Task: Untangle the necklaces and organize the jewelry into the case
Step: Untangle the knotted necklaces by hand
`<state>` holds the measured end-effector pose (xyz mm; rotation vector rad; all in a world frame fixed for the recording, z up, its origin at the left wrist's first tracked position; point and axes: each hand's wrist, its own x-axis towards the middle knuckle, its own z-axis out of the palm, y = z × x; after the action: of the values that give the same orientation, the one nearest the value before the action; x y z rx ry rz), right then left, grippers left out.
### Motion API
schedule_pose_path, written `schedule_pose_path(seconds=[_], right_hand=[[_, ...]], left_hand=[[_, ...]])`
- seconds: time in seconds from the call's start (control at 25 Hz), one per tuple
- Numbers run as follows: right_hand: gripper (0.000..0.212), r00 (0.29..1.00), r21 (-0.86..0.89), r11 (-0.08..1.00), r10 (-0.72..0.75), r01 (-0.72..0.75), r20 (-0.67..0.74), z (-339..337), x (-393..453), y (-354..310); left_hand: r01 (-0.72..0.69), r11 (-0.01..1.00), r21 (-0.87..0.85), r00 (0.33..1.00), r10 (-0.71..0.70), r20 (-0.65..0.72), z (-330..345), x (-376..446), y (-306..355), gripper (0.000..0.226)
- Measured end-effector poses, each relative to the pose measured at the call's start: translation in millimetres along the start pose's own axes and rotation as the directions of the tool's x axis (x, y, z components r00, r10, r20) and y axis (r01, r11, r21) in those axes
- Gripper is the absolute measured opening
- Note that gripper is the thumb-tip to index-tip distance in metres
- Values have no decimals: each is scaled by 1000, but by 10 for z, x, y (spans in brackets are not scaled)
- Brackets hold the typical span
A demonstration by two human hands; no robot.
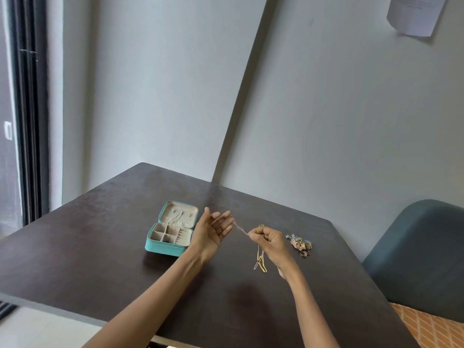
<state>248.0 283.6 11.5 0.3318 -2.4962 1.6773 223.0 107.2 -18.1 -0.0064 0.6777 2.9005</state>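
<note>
Head view: two hands stretch a thin chain above the dark bench.

The right hand (pixel 267 238) pinches a pale thin chain (pixel 239 228) and a gold necklace (pixel 261 257) that dangles below it; the left hand (pixel 213 231), fingers loosely spread, has the chain's other end at its fingertips. The open teal jewelry case (pixel 173 231) lies just left of the left hand, and a small jewelry pile (pixel 300 243) right of the right hand.

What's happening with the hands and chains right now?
Right hand pinches thin chain; left hand open. Gold chain dangling. Case open, nothing blocking.
</note>
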Motion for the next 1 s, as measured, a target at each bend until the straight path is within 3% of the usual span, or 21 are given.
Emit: schedule_pose_path(seconds=[0.12, 0.16, 0.24, 0.32, 0.4, 0.44, 0.6, 0.84, 1.0], right_hand=[[6, 1000, -22, 1000, -2, 2, -4, 16, -13, -11], [5, 1000, -28, 1000, -6, 6, -5, 19, -12, -17], [4, 1000, -36, 999, -17, 17, -16, 24, -7, -40], [4, 999, -53, 998, -24, 22, -31, 24, 5, -49], [7, 998, -62, 998, -28, 24, -63, 14, 19, -43], [9, 996, -62, 998, -30, 25, -79, 6, 28, -46], [12, 997, -29, 999, -34, 32, -76, -18, 30, -121], [14, 999, -71, 996, -47, 46, -12, 4, 7, -183], [14, 997, -91, 993, -66, 69, 29, 19, -18, -190]], left_hand=[[-22, 990, -138, 1000, 21, -12, 24, -28, -4, 21], [-50, 995, -85, 998, 48, -27, 30, -34, -32, 15], [-193, 950, 244, 972, 219, -83, 32, -57, -103, 10], [-354, 691, 630, 879, 475, -27, -1, -76, -174, 16], [-413, 402, 817, 801, 588, 116, -48, -41, -232, 18], [-394, 332, 857, 791, 597, 133, -64, -21, -244, 16], [-309, 279, 909, 811, 576, 99, -106, -2, -274, 16], [-432, 137, 892, 822, 466, 326, 23, -70, -258, 8], [-475, 169, 864, 848, 348, 399, 92, -90, -184, 8]])
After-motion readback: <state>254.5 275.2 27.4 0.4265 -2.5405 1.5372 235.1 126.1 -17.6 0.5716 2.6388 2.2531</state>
